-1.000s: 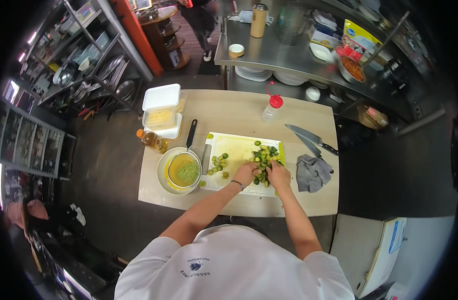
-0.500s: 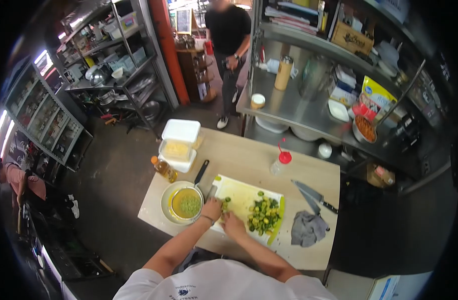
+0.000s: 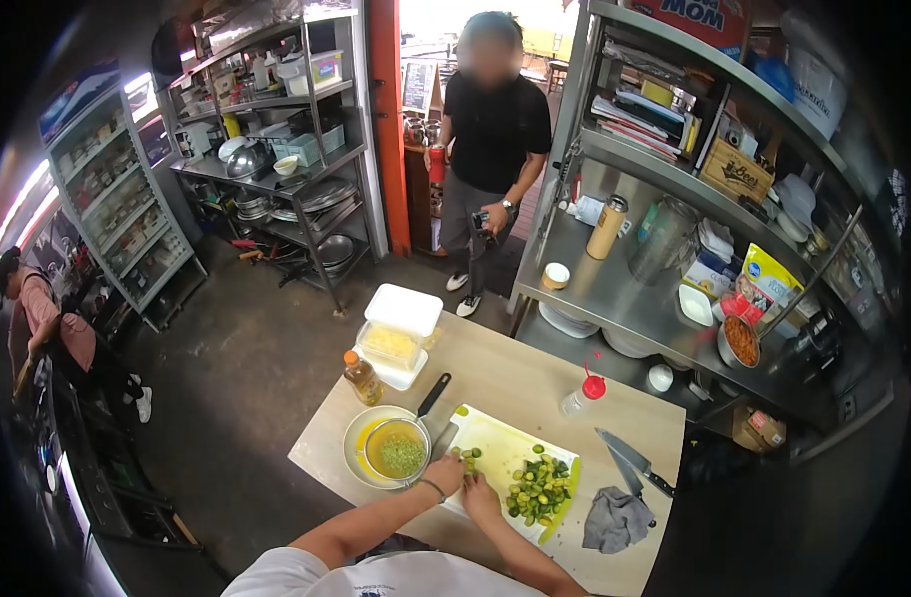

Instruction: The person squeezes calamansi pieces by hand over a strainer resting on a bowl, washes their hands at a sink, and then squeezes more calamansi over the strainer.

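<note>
My left hand (image 3: 444,475) and my right hand (image 3: 481,497) are close together over the near left part of a white cutting board (image 3: 491,436) with green ends. Their fingers are bent inward, and whatever they pinch is too small to make out. Just beyond the fingertips are a few small green citrus pieces (image 3: 469,455). A larger pile of cut green citrus (image 3: 541,488) covers the board's right side. Left of my left hand, a black-handled strainer (image 3: 396,449) full of greenish pulp rests over a pale bowl (image 3: 354,438) with yellow liquid.
A bottle with an orange cap (image 3: 362,378) and plastic tubs (image 3: 403,310) stand at the table's back left. A red-capped squeeze bottle (image 3: 583,396), knives (image 3: 633,463) and a grey cloth (image 3: 617,519) lie rightward. A person (image 3: 495,129) stands in the doorway; another person (image 3: 53,318) is far left.
My view has tilted up, showing more of the doorway and shelves. Both hands stay together at the board's left part. The person in the doorway appears more fully.
</note>
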